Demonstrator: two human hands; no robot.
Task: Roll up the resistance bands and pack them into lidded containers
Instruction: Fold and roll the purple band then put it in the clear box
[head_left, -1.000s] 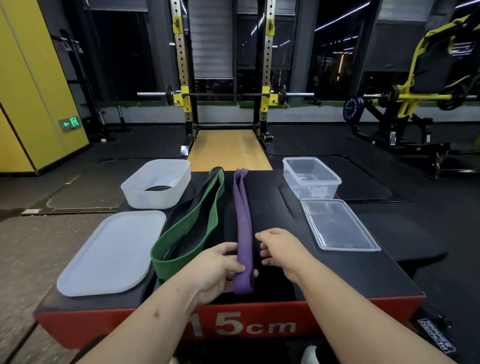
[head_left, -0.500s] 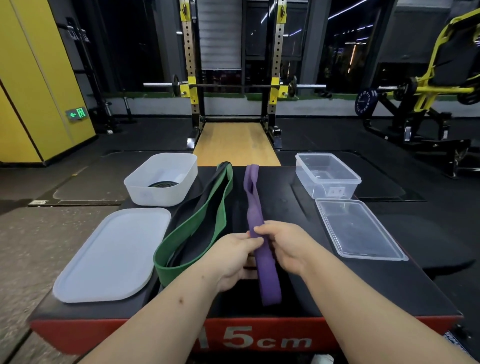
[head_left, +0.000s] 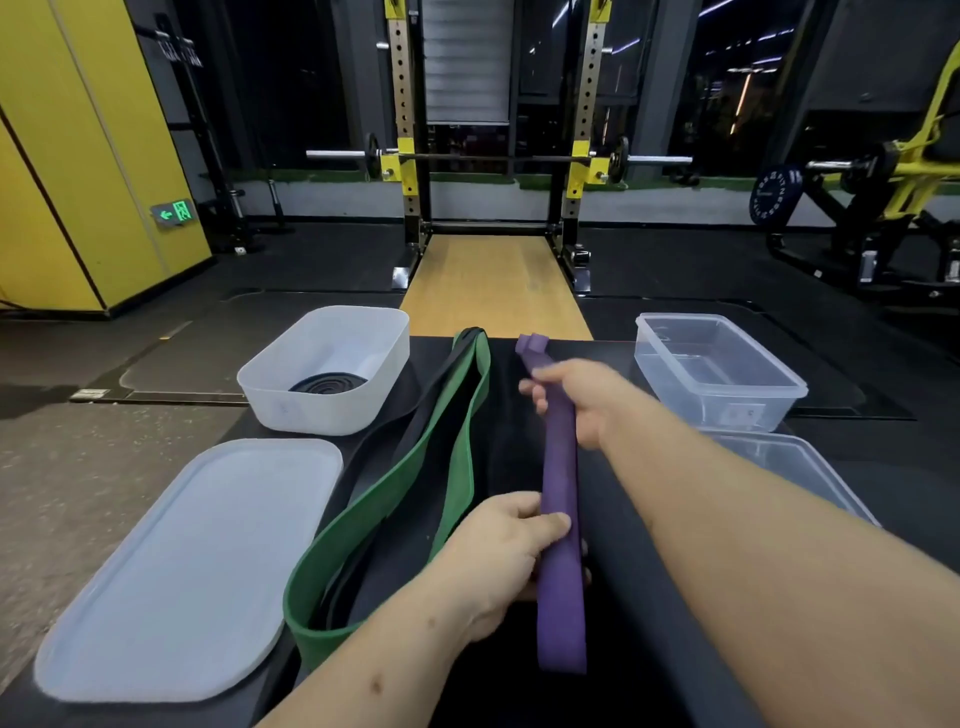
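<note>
Purple band (head_left: 558, 467): flat doubled loop of rubber, running lengthwise from its folded far tip to a near end draped toward the viewer.

Left hand (head_left: 498, 556) pinches the band toward its near end, thumb on top, fingers tucked beneath. Right hand (head_left: 587, 400) is wrapped round it just short of the far tip, fingers curled over the strap.

Handling, as judged: light, limp, stretchy, probably tacky and not slick. It would sag if held at one point and spring open if a roll is let go. Best taken at one end, pinched flat across its width, so the first turn starts tight.

Left of the purple band, just beside it: green band (head_left: 395, 499), open loop. Farther left: white tub (head_left: 332, 415) with a black coil (head_left: 328, 383) inside, and the white lid (head_left: 171, 571) nearer the viewer. Right of the purple band: clear tub (head_left: 727, 410), with the clear lid (head_left: 800, 462) nearer.

Hard to make out:
- Right fingers are motion-blurred.
- Whether the purple band's middle touches the platform (head_left: 623, 597) cannot be told.
- The dark strip inside the green loop may be a separate band.
- The clear lid is partly behind the right forearm.
- The platform's near edge is cut off.
</note>
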